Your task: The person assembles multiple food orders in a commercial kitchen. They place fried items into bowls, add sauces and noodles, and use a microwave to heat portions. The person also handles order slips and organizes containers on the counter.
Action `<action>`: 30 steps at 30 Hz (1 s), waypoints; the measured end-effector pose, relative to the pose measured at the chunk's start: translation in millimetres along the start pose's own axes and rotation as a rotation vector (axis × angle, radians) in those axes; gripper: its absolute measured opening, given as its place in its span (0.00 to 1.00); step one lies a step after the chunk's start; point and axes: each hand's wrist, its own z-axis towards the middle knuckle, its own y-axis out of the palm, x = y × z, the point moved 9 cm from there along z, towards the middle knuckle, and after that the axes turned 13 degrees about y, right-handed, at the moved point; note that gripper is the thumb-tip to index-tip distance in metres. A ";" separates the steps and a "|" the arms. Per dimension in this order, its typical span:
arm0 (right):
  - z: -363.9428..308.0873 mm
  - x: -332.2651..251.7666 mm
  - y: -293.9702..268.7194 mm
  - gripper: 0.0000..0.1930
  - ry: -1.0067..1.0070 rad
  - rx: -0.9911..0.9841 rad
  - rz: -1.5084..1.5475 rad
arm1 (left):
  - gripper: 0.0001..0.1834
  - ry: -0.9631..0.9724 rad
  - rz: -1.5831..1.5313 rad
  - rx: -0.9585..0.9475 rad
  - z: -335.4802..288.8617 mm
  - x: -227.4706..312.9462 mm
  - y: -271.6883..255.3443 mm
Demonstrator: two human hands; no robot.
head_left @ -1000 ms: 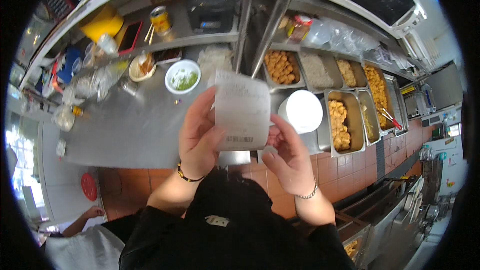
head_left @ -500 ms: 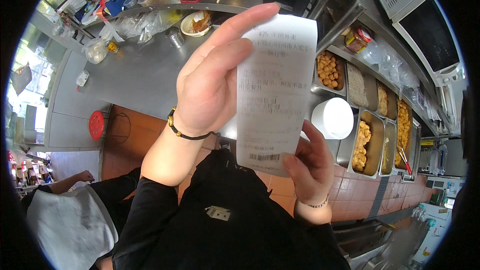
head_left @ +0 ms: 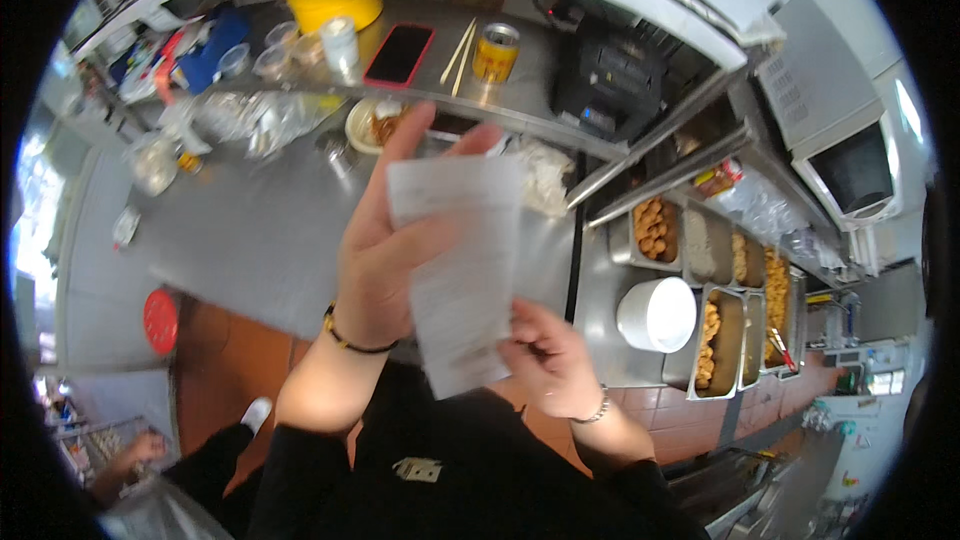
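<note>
A long white paper receipt (head_left: pixel 468 285) hangs upright in front of my body, blurred by motion. My left hand (head_left: pixel 378 245) is closed on it along its left side, with the thumb across the front and the fingers behind. Near the bottom right edge, the fingers of my right hand (head_left: pixel 555 360) pinch the paper. Beyond the receipt, a white bowl with brown food (head_left: pixel 372 125) sits on the steel counter (head_left: pixel 260 210), partly covered by my left fingertips.
On the shelf are a red-edged phone (head_left: pixel 400 55), wooden chopsticks (head_left: pixel 460 55), a yellow can (head_left: pixel 496 53) and a black printer (head_left: pixel 610 80). At right, a white tub (head_left: pixel 657 315) stands beside steel food pans (head_left: pixel 718 345). A red stool (head_left: pixel 160 321) and another person's hand (head_left: pixel 147 445) are at left.
Both hands and the receipt have shifted left and lower in the picture. My left thumb now crosses the paper's front. More of the shelf and printer shows.
</note>
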 end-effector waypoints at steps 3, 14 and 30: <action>87.2 7.7 50.3 0.25 0.193 -0.261 -0.159 | 0.37 -0.207 0.017 0.150 33.9 15.5 -98.1; 513.2 -57.7 -206.9 0.23 0.054 0.613 -1.792 | 0.31 -0.147 -0.070 0.492 101.7 78.5 -338.3; 533.2 -34.0 -205.4 0.22 0.041 0.587 -1.632 | 0.38 0.044 -0.103 0.501 98.7 163.8 -338.5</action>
